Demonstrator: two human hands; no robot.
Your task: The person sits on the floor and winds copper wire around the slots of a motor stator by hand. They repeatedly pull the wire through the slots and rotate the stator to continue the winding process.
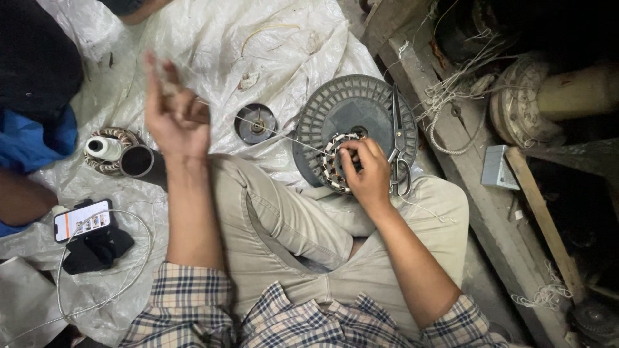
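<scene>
My right hand (pixel 367 169) grips a round motor stator with wire windings (pixel 333 164), resting on my knee. My left hand (pixel 171 109) is raised to the left with its fingers pinched on a thin white thread (pixel 277 133), which runs taut from that hand across to the stator. Behind the stator lies a grey slotted plastic disc (pixel 348 106). A pair of scissors (pixel 398 145) lies on the disc just right of my right hand.
A small round rotor (pixel 256 124) sits on the white plastic sheet (pixel 213 38). A white thread spool (pixel 103 148), a wound stator (pixel 119 136) and a dark pipe (pixel 138 161) lie at left. A phone (pixel 82 220) with cable is near my left elbow. Wooden planks (pixel 477 193) and motor parts crowd the right.
</scene>
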